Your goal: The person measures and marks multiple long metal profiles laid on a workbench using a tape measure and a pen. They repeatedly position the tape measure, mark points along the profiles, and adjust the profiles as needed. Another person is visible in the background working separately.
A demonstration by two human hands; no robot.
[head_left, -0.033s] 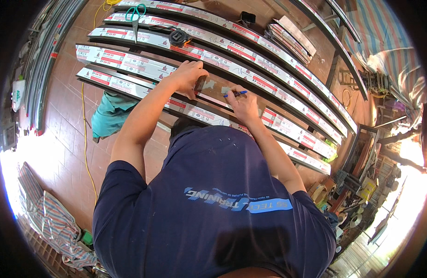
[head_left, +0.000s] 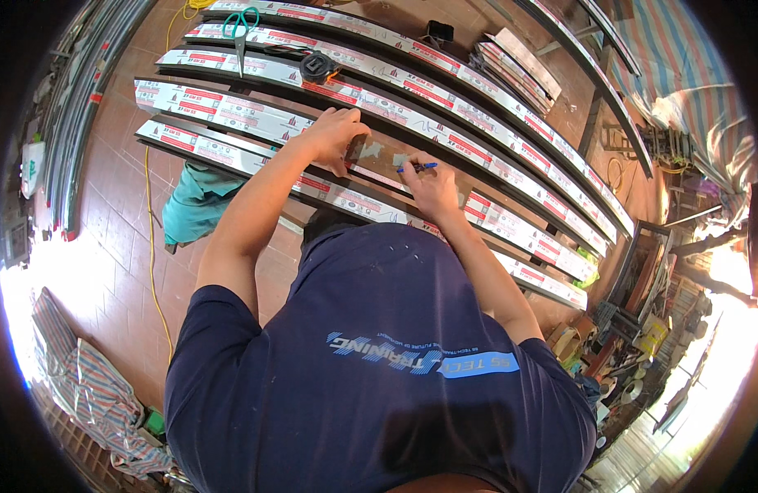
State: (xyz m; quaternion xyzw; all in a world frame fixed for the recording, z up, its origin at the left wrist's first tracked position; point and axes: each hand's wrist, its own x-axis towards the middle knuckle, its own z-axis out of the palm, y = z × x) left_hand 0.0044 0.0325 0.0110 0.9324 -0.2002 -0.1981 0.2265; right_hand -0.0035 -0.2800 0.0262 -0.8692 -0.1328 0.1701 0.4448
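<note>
My left hand (head_left: 338,138) curls its fingers and thumb around the left end of a flat brown piece (head_left: 387,154) with pale torn patches. This piece lies across one of several long dark bars (head_left: 223,111) covered in white and red printed film. A blue pen (head_left: 424,166) is pinched in my right hand (head_left: 435,191), beside the right end of the brown piece; its tip is hidden by the fingers. On the farther bars rest green-handled scissors (head_left: 240,51) and a black tape measure (head_left: 318,68), left of and beyond my left hand.
A teal cloth (head_left: 198,204) hangs by the near bar's left part. A yellow cord (head_left: 152,263) runs along the tiled floor. Long metal profiles (head_left: 87,123) lie at far left, stacked strips (head_left: 519,70) at far right. Clutter and striped sheeting (head_left: 683,66) fill the right side.
</note>
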